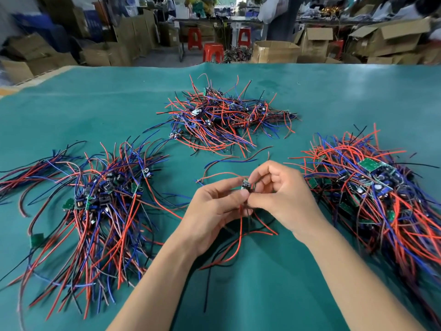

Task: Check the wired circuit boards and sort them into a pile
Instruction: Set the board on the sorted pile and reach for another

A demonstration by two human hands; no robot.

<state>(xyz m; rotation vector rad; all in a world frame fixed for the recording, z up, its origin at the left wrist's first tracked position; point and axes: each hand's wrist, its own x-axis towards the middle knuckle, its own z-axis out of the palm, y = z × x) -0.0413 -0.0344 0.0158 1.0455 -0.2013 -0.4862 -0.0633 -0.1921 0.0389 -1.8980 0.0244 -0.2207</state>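
A small wired circuit board (245, 184) is held above the green table mat (95, 111), between both hands at the centre. My left hand (214, 206) pinches it from the left with thumb and fingers. My right hand (281, 194) pinches it from the right with its fingers curled. Red, black and blue wires (241, 232) hang from the board down onto the mat. Three heaps of wired boards lie around: a left pile (95, 199), a far middle pile (222, 115) and a right pile (372, 192).
The mat's far edge (238, 64) lies beyond the middle pile. Behind it are cardboard boxes (274, 51), red plastic stools (213, 52) and workbenches. A few loose wires (229, 161) lie just ahead of my hands.
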